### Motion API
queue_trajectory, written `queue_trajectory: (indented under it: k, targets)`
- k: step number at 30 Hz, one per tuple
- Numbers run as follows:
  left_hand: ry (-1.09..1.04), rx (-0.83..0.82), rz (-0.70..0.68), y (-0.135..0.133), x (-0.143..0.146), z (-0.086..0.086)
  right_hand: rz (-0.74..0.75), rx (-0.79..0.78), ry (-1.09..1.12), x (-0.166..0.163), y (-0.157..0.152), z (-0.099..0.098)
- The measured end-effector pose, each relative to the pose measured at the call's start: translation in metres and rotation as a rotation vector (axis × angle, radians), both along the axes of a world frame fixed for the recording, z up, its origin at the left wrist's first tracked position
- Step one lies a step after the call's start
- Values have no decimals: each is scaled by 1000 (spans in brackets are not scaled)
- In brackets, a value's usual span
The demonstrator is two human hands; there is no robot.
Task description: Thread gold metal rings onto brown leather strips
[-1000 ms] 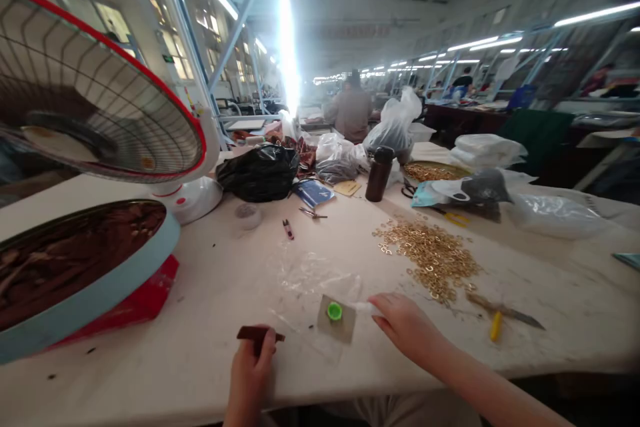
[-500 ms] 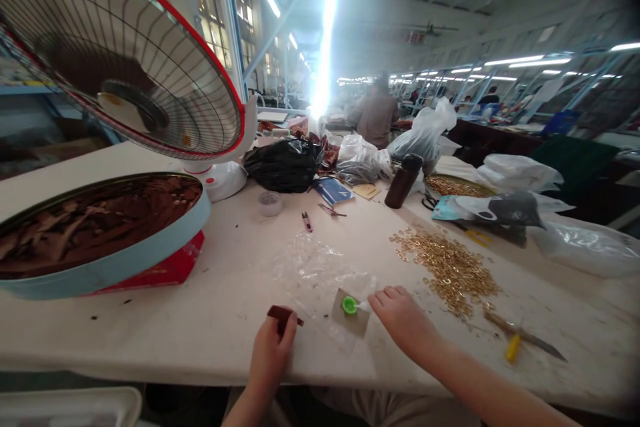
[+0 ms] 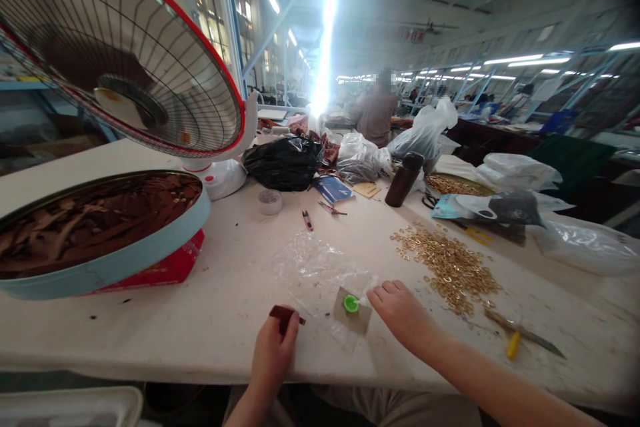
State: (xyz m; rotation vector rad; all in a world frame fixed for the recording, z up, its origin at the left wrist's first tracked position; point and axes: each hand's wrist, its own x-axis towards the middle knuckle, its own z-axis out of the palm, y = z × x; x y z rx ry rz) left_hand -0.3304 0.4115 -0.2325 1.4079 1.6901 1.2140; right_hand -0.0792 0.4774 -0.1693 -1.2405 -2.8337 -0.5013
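Observation:
My left hand (image 3: 274,347) is closed on a small brown leather strip (image 3: 287,317), pinched between thumb and fingers just above the table. To the right, my right hand (image 3: 397,310) is closed around a small whitish stick-like tool (image 3: 362,301), mostly hidden in the fingers. Its tip reaches to a bright green cap (image 3: 351,304), which sits on a grey-brown square card (image 3: 356,321). Under the card's left side lies a crumpled clear plastic sheet (image 3: 320,273). What the cap contains is too small to make out.
Gold-coloured metal rings (image 3: 450,267) lie heaped on the right, near a knife (image 3: 537,339). A blue-rimmed tray (image 3: 150,257) of brown leather pieces and a fan (image 3: 220,177) stand left. Small snips (image 3: 307,220), a tape roll (image 3: 270,202) and a dark bottle (image 3: 404,180) lie or stand farther back.
My right hand has shifted very slightly up, and the whitish tool shows less clearly at the green cap. My left hand keeps its hold on the leather strip.

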Motion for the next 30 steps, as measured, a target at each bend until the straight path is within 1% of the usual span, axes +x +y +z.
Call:
queue_trajectory:
  k: [8,14,20,30]
  targets:
    - [5,15,-16,0,1,2,15,15,-7,0,-3,4]
    - [14,19,-17,0,0,1,7,14,4,0,-1,3]
    - [15,16,-22,-1,1,4,-7,6,17,0,-2,2]
    - [47,6,-32,-1,2,2,1,14,21,3,-3,4]
